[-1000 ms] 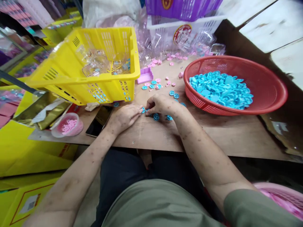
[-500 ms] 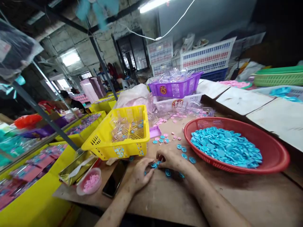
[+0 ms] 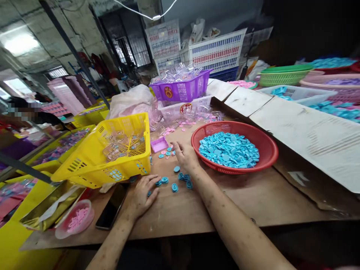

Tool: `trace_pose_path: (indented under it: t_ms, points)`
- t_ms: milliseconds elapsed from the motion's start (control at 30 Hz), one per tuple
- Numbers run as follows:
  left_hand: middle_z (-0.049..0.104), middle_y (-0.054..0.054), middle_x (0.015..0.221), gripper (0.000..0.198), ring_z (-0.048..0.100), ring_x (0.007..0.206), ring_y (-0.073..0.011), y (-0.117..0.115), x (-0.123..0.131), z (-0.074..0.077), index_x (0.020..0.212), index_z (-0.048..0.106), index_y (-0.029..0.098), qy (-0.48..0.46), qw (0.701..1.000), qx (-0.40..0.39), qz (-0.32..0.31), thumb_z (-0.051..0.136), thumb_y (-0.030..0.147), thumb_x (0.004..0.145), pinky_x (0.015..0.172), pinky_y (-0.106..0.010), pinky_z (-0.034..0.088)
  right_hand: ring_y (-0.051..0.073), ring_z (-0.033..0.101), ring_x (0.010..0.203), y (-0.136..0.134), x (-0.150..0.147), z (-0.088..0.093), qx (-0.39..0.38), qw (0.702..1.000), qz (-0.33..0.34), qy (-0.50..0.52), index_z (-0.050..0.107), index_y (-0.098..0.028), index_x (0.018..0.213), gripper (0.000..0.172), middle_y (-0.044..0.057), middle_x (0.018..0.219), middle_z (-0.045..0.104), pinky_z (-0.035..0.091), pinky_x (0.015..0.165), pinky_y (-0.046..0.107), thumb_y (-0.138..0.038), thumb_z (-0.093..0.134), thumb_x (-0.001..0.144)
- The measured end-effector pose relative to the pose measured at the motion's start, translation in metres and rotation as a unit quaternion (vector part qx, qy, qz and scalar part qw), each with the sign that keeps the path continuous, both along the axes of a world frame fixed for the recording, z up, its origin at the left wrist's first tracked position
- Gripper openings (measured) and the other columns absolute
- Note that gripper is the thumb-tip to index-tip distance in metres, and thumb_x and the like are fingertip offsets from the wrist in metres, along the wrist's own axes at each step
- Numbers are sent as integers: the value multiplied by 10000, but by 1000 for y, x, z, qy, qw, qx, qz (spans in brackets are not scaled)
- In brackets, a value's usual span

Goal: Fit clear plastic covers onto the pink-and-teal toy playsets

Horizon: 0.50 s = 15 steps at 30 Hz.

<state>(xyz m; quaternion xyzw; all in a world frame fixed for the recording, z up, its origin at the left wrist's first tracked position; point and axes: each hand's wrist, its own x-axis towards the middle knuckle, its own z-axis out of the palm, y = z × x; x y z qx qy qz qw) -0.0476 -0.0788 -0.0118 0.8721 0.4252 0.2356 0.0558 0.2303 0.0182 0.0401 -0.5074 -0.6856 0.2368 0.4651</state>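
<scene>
My left hand rests palm down on the wooden table, its fingertips on small blue plastic discs. My right hand reaches forward with fingers stretched flat over the scattered blue and pink pieces beside a small purple box. A few more blue discs lie between the two hands. A red round basket full of blue discs stands just right of my right hand.
A yellow crate with clear plastic shells sits at the left. A pink bowl, a dark phone and a gold foil bag lie near the table's left edge. Purple and white baskets stand behind. Another person sits far left.
The view has tilted up and shifted right. My right hand has left the left hand and reached forward toward the far pieces, fingers now stretched out. The left hand stays on the table.
</scene>
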Motion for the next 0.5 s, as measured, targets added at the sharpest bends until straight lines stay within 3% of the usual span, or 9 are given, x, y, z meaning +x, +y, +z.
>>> trace_pose_path:
  t_ms: [100, 200, 300, 500]
  points:
    - [737, -94, 1600, 414, 731, 1453, -298, 2, -1, 0, 1588, 685, 317, 25, 1000, 6, -16, 575, 338, 1189, 1248, -523, 627, 276, 734, 1211, 1, -1, -2, -7, 999, -23, -21, 812, -186, 1277, 499, 151, 1236, 827, 506, 1091, 359, -439, 382, 1283]
    - [807, -73, 1475, 327, 796, 1342, -268, 2, -2, 0, 1471, 743, 310, 11, 999, 28, -30, 591, 337, 1182, 1180, -453, 671, 273, 716, 1203, 0, -10, -6, -12, 998, -3, -60, 837, -193, 1098, 544, 140, 1179, 819, 491, 1096, 349, -499, 425, 1278]
    - [851, -55, 1353, 270, 841, 1228, -250, 1, -2, 1, 1391, 756, 298, -21, 998, 57, -25, 641, 340, 1151, 1101, -381, 706, 268, 722, 1192, -4, -18, -11, -13, 995, 28, -93, 859, -221, 1078, 576, 115, 1132, 824, 504, 1056, 332, -594, 459, 1259]
    - [840, -33, 1451, 406, 843, 1277, -263, 4, -1, -10, 1527, 749, 390, -1, 997, 75, -14, 664, 381, 1130, 1120, -370, 708, 302, 757, 1137, -10, -26, -16, -7, 984, 108, -141, 886, -245, 1044, 572, 117, 1092, 852, 542, 966, 356, -600, 483, 1242]
